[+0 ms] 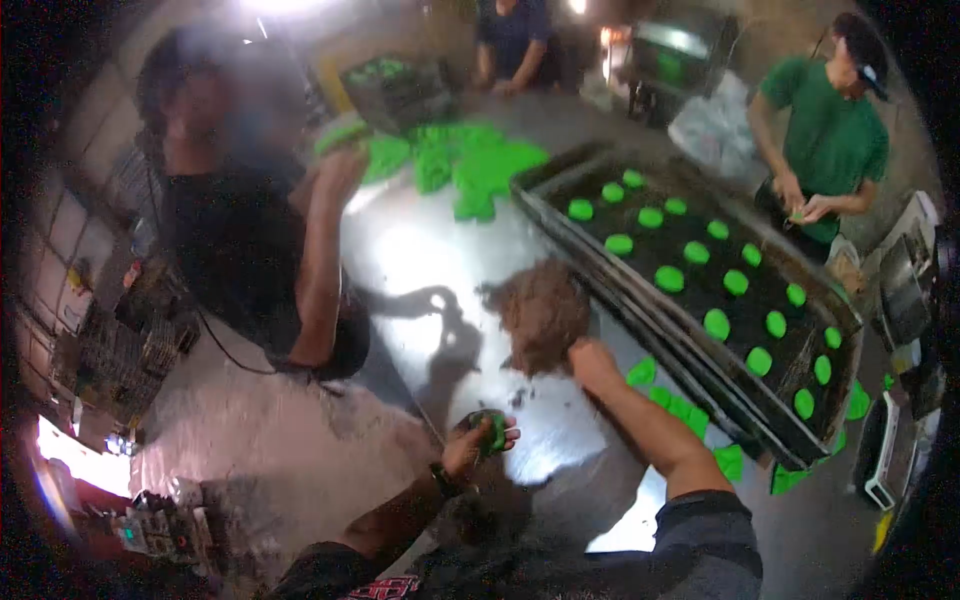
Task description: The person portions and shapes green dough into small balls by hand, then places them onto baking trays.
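Observation:
My left hand [468,452] is curled around a piece of green dough [494,432], with something dark on top of it. My right hand [596,364] reaches to the near right edge of a brown crumbly mound [545,312] on the shiny metal table [400,240]. Its fingers are hidden and blurred against the mound, so their grip does not show. Flat green dough pieces [684,408] lie to the right of my right forearm, beside the trays.
A dark baking tray [690,310] bearing several green dough rounds [669,278] rests on the right. Behind is a heap of green dough [480,165]. A person in black [240,230] stands left, raising an arm; another in green [830,130] works right; a third [512,45] is behind.

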{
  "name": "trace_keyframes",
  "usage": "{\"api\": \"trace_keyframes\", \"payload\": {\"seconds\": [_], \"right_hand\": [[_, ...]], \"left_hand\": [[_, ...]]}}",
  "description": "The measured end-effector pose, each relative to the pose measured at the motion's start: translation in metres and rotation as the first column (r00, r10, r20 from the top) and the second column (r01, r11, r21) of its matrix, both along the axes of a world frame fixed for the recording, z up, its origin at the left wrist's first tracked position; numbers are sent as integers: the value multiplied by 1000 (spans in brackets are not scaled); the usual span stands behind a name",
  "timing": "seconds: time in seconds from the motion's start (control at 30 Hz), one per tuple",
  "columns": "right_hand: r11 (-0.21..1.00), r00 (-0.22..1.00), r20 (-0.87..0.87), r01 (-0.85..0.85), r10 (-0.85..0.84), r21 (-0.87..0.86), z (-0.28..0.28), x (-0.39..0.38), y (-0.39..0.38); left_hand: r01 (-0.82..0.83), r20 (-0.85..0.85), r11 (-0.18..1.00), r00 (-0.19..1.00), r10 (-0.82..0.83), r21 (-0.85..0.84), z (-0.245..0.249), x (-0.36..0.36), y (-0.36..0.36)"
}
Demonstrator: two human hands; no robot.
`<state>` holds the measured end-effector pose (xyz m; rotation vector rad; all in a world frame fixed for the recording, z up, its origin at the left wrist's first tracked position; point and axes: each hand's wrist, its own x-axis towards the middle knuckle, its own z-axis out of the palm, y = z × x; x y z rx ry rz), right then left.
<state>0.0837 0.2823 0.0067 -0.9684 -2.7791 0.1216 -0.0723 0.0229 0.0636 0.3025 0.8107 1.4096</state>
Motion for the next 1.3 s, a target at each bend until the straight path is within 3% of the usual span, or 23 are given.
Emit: {"api": "trace_keyframes", "payload": {"seconds": [0.07, 0.13, 0.23, 0.3, 0.37, 0.4, 0.43, 0.47, 0.5, 0.53, 0.57, 0.6, 0.63, 0.7, 0.8, 0.83, 0.87, 0.9, 0.97, 1.07, 1.13, 1.27, 1.3], "right_hand": [[998, 995, 98, -29, 34, -48, 7, 4, 4], [966, 966, 216, -89, 143, -242, 36, 12, 11], [552, 892, -274, -34, -359, -833, 62, 27, -13], [369, 757, -461, -308, -463, -877, 60, 31, -39], [571, 665, -598, -303, -447, -763, 68, 21, -100], [848, 704, -676, -207, -217, -489, 75, 9, -133], [981, 769, -640, -126, 3, -147, 80, -1, -170], [983, 816, -577, -76, -34, -166, 94, -12, -206], [981, 858, -508, -22, -81, -194, 106, -23, -228], [901, 882, -469, -170, -41, -399, 86, -18, -220], [869, 925, -373, -126, -71, -479, 111, -15, -225], [422, 825, -329, -123, -460, -898, 118, -5, -226], [329, 639, -521, -405, -566, -853, 88, 10, -216], [455, 479, -509, -234, -715, -859, 106, 5, -233], [259, 585, -315, -180, -748, -949, 110, -20, -265], [269, 518, -327, -185, -790, -945, 109, -26, -273], [526, 569, -455, -46, -685, -849, 105, -32, -279], [738, 637, -536, 78, -554, -670, 101, -41, -287], [953, 805, -514, 212, -296, -216, 88, -42, -302], [971, 880, -420, 159, -221, -178, 88, -8, -296], [890, 710, -563, 207, -423, -407, 122, 20, -288], [973, 843, -537, -114, -12, -201, 138, 85, -274], [955, 872, -489, -118, -32, -274, 131, 98, -272]], "left_hand": [[-112, -305, 991, 948, 87, -67, 15, 10, 27], [-142, -285, 978, 954, 94, -155, -2, 10, 49], [-75, 13, 970, 997, 80, -230, -14, 15, 69], [-57, 107, 961, 990, 89, -271, -25, 24, 72], [-95, 194, 964, 970, 146, -250, -6, 33, 73], [-103, 235, 959, 958, 167, -262, 8, 34, 67], [-88, 65, 954, 992, 111, -287, 29, 31, 57], [-60, -102, 945, 994, 29, -322, 43, 27, 46], [14, 37, 948, 999, -2, -319, 3, 23, 43], [81, 178, 943, 984, -24, -322, -41, 26, 33], [114, 13, 976, 993, -114, -183, -38, 21, 7], [183, -168, 982, 968, -186, -36, -18, 9, -14], [134, -97, 990, 986, -137, -36, 15, 2, -32], [113, -33, 990, 993, -111, 81, 39, -12, -41], [208, -210, 965, 962, -174, 158, 42, -22, -54], [224, -304, 966, 936, -176, 130, 40, -24, -55], [237, -398, 966, 900, -177, 106, 38, -25, -55], [165, -696, 968, 718, 14, 190, 0, -22, -48], [32, -510, 998, 859, -50, -45, 19, 0, -51], [141, -235, 987, 960, -155, -75, 18, 25, -49], [330, -20, 937, 942, -335, -112, 36, 40, -45], [619, 350, 774, 760, -547, -133, 47, 67, -15], [647, 407, 733, 740, -536, -212, 58, 73, -16]]}}
